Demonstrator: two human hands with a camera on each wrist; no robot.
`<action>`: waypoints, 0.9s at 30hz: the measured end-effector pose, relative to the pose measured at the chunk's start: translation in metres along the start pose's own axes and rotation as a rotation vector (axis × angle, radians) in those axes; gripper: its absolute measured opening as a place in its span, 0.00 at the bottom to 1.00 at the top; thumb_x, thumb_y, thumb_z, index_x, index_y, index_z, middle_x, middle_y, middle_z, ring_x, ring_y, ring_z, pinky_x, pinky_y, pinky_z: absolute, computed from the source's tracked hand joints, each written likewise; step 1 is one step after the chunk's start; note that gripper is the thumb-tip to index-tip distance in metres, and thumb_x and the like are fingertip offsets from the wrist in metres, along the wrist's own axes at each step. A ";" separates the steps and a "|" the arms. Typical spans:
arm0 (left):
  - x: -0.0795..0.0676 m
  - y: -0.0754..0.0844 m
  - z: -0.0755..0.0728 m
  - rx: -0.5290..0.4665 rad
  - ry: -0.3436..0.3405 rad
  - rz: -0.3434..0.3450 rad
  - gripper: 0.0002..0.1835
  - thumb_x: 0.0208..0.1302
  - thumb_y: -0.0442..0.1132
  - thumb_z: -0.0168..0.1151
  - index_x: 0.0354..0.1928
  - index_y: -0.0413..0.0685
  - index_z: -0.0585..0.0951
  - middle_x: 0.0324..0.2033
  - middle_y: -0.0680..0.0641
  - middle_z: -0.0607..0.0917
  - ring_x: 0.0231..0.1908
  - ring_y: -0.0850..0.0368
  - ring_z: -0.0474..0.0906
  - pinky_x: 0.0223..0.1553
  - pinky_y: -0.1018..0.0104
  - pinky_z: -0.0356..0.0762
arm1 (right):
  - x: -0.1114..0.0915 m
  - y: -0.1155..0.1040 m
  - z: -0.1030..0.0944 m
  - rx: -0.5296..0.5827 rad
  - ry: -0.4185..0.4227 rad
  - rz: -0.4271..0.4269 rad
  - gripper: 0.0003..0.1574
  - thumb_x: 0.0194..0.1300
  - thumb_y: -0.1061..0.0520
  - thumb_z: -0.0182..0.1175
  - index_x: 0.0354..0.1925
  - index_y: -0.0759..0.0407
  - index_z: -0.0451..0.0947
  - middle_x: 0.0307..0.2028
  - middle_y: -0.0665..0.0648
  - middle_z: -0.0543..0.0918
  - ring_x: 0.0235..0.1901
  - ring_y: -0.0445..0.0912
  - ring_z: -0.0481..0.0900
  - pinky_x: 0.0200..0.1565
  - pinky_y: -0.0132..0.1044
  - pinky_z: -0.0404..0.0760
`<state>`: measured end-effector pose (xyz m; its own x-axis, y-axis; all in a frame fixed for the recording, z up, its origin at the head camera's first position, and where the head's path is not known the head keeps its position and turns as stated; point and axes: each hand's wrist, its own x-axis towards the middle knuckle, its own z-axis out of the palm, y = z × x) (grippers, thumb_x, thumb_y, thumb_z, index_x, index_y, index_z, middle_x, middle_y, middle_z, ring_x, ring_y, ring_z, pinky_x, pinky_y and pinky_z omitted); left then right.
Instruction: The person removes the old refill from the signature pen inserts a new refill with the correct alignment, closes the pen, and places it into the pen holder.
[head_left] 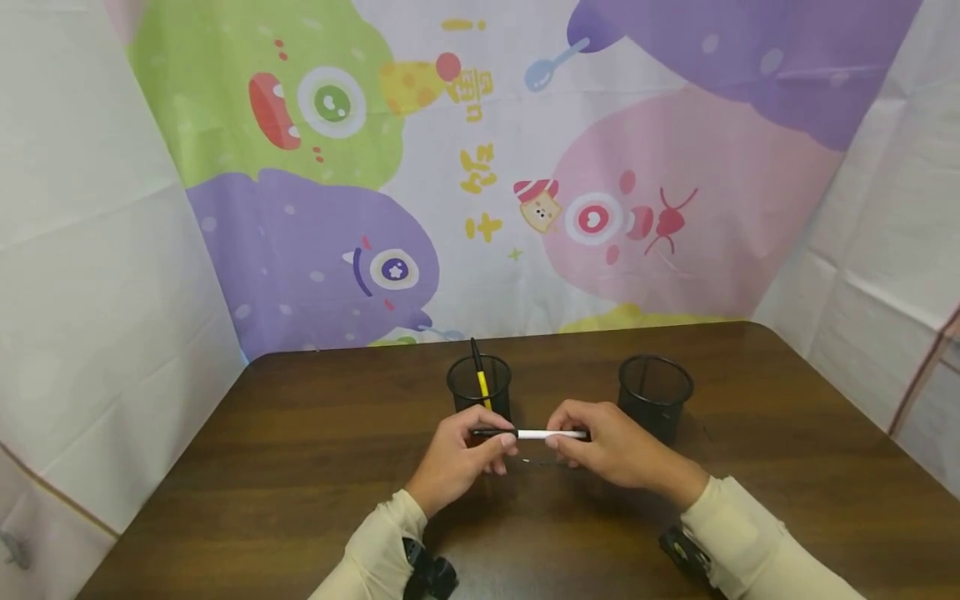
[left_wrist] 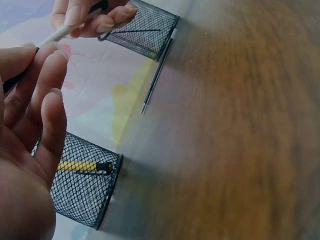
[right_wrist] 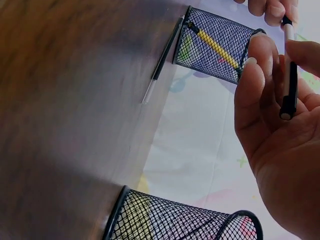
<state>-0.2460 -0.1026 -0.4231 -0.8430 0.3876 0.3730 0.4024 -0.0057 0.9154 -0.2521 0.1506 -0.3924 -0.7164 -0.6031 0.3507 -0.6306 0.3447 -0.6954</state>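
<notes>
A pen with a white barrel and black ends (head_left: 531,434) is held level between both hands, above the table. My left hand (head_left: 457,454) pinches its black end between thumb and fingers. The white barrel, toward its other black end, is pinched by my right hand (head_left: 611,446). Below the hands, a thin pen refill (left_wrist: 159,70), dark with a pale end, lies on the table. Just beyond my left hand stands a black mesh pen holder (right_wrist: 215,42) with a yellow and black pen (head_left: 482,379) leaning in it.
A second black mesh pen holder (head_left: 655,396) stands behind my right hand. The brown wooden table (head_left: 300,467) meets a cartoon-printed cloth (head_left: 510,300) at its back edge. White cloth walls (head_left: 97,208) rise on both sides.
</notes>
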 end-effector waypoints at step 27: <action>-0.001 -0.002 -0.001 0.035 -0.003 0.011 0.09 0.68 0.34 0.66 0.47 0.38 0.83 0.34 0.42 0.89 0.24 0.55 0.82 0.29 0.59 0.85 | -0.001 -0.002 -0.001 0.008 -0.046 0.029 0.06 0.71 0.52 0.63 0.44 0.51 0.78 0.27 0.48 0.82 0.24 0.41 0.79 0.26 0.34 0.80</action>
<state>-0.2461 -0.1041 -0.4254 -0.8373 0.3904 0.3827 0.4241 0.0220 0.9054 -0.2507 0.1507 -0.3911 -0.7194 -0.6258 0.3013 -0.6076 0.3569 -0.7096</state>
